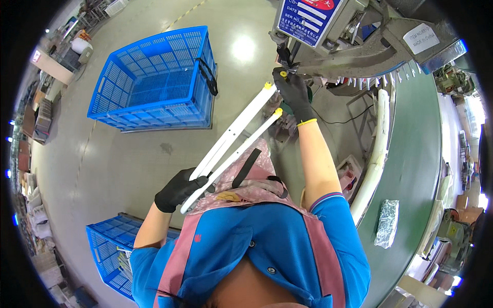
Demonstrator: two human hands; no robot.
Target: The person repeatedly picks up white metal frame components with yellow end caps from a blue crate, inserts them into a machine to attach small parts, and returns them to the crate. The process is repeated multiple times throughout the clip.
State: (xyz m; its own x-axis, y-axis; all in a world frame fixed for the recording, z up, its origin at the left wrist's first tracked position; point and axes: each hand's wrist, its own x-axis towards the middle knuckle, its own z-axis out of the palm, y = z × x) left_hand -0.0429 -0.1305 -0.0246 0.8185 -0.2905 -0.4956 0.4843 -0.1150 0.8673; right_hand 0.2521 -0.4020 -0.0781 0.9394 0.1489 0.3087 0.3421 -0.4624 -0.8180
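Observation:
My left hand (177, 191), in a black glove, is closed around the lower part of a white metal tube frame (231, 134). The frame's long legs slant up to the right and carry yellow fittings (268, 85) at their upper ends. Up at the head of a grey machine (349, 61), my right hand (295, 95), also black-gloved with a yellow cuff, has its fingers closed. A small round yellow piece (283, 75) shows at its fingertips, just beyond the frame's upper end. The glove hides how that piece meets the machine.
A large blue mesh crate (154, 115) stands on the floor ahead to the left. Another blue crate (105, 251), with things in it, is at lower left. On the right runs a green worktop (411, 174), bearing a silvery wrapped packet (387, 223) and a white padded edge (379, 149).

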